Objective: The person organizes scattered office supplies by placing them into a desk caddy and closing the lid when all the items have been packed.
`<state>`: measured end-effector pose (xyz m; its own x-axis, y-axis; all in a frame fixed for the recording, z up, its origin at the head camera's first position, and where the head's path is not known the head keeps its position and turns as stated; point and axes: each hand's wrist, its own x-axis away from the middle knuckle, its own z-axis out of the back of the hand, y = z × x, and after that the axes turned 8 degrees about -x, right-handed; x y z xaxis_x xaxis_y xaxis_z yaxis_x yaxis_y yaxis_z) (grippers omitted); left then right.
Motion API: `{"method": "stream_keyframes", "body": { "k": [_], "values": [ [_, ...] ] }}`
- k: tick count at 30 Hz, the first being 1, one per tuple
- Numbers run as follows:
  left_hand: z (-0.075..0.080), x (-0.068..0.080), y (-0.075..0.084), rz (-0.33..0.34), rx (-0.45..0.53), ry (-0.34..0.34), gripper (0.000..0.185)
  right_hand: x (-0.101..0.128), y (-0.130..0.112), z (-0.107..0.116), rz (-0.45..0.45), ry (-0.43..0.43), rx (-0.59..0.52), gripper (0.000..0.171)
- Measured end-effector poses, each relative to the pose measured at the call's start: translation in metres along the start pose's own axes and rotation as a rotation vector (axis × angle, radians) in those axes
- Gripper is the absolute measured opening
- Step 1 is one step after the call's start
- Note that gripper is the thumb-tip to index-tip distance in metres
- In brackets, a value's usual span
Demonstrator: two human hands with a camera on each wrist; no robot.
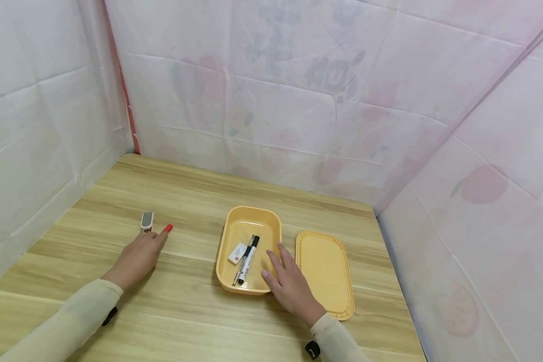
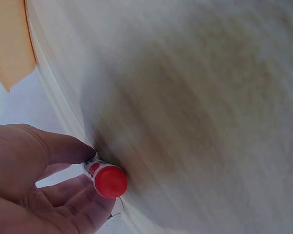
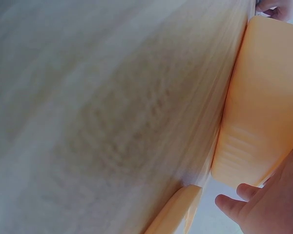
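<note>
My left hand [image 1: 138, 256] pinches a red-capped marker [image 2: 111, 181] low over the wooden table, its white barrel mostly hidden by the thumb and fingers. Just beyond these fingers lies a small white item with a grey top [image 1: 147, 220]. A yellow box [image 1: 226, 226] stands uncovered in the middle; inside are a black-capped marker [image 1: 249, 260], a slim pen [image 1: 239, 274] and a white eraser [image 1: 237, 253]. Over the box's right rim my right hand [image 1: 291, 286] spreads its fingers and grips nothing.
The box's yellow lid [image 1: 326, 266] lies flat to the right of the box, partly under the right forearm in the head view. Printed white sheets [image 1: 276, 100] hang round the table's back and sides.
</note>
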<state>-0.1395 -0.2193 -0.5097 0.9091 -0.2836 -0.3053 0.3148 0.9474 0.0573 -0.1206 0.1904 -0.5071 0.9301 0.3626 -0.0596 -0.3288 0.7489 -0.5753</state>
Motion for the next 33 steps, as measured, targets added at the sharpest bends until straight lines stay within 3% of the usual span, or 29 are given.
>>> {"method": "stream_keyframes", "body": {
  "k": [17,23,33],
  "values": [
    [0.001,-0.003,0.004,0.008,0.019,0.028,0.033,0.000,0.000,0.001,0.002,0.006,0.006,0.066],
    [0.003,-0.008,0.008,-0.021,0.033,0.070,0.030,0.000,0.001,0.002,0.006,0.010,0.012,0.066],
    [0.012,-0.017,0.020,-0.057,0.095,0.069,0.029,-0.001,-0.001,-0.001,-0.011,0.005,-0.001,0.067]
  ]
}}
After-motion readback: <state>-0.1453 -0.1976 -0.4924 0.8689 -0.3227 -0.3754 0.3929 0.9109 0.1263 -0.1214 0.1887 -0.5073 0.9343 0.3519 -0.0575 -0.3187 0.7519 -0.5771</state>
